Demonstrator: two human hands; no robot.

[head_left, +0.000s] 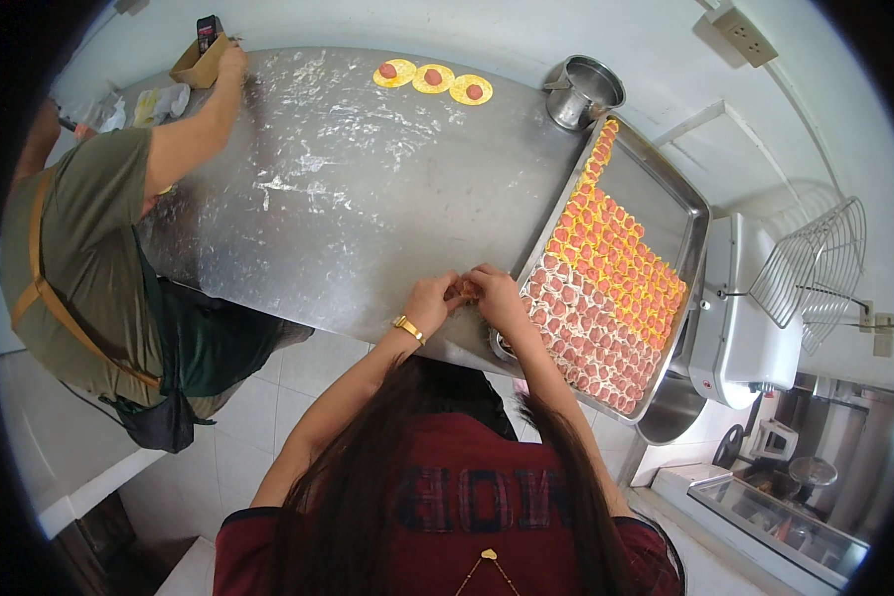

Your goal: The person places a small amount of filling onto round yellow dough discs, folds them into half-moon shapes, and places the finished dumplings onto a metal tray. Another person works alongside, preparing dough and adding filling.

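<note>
My left hand, with a gold watch on its wrist, is closed at the front edge of the metal table. My right hand meets it there, fingers pinched together. Between the fingertips is a small dumpling, mostly covered by them. Close beside my right hand lies a large metal tray with rows of open-topped dumplings, some in yellow wrappers, some in pale ones, pink filling showing. At the table's far side sit three round yellow wrappers, each with a lump of pink filling.
A steel pot stands behind the tray. To the left a co-worker in a green shirt reaches toward a cardboard box. Plastic bags lie near that box. A white machine with a wire guard stands right of the tray.
</note>
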